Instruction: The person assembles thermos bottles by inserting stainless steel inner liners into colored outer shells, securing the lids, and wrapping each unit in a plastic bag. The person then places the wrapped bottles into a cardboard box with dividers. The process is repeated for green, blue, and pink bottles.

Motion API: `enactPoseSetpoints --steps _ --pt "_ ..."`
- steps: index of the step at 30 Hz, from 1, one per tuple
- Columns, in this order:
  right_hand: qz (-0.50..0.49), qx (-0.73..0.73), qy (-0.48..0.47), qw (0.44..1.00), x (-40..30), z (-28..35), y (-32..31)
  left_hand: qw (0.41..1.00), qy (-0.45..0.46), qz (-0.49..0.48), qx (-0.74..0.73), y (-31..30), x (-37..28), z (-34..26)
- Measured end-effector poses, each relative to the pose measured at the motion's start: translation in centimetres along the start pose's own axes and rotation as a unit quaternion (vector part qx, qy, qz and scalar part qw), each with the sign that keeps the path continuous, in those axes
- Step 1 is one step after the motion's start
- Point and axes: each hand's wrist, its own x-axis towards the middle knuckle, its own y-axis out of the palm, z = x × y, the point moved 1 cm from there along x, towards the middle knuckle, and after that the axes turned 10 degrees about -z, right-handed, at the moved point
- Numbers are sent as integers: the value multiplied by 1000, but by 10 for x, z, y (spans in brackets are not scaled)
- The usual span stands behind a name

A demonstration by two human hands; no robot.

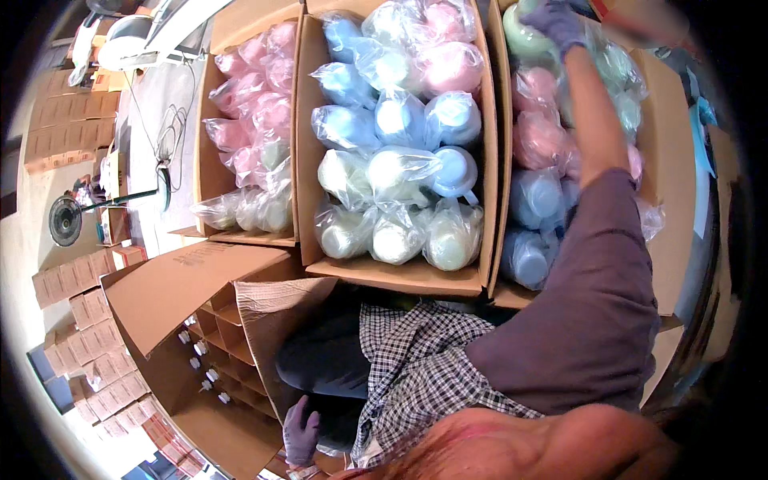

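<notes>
My right hand (553,25), in a grey-purple glove, reaches into the right carton (672,180) and touches a pale green rounded vessel (531,36) at its far end. Whether the fingers grip it cannot be told. Pink and blue bagged vessels (533,198) lie beneath my arm. Gloved too, my left hand (302,429) is low beside my legs, its fingers apart and nothing visible in them. In the middle carton (390,277) stand blue, pink and whitish vessels in clear bags; one blue vessel (454,171) shows a handle.
A left carton (204,150) holds pink and whitish bagged vessels. Near my legs, an open carton (192,264) has cardboard dividers (231,339) and several white-capped items (200,348). A fan (66,221) and stacked cartons (72,138) stand farther off.
</notes>
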Motion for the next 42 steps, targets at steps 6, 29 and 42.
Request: enactPoseSetpoints --steps 6,29,42 --pt "-178 340 -304 872 -72 34 -279 987 79 -120 -66 9 -1 -36" --pt "295 819 -436 227 -515 398 -402 518 -96 -611 -592 69 -163 139" --pt "241 325 -707 580 -552 724 -251 910 178 -344 -150 72 -82 102"
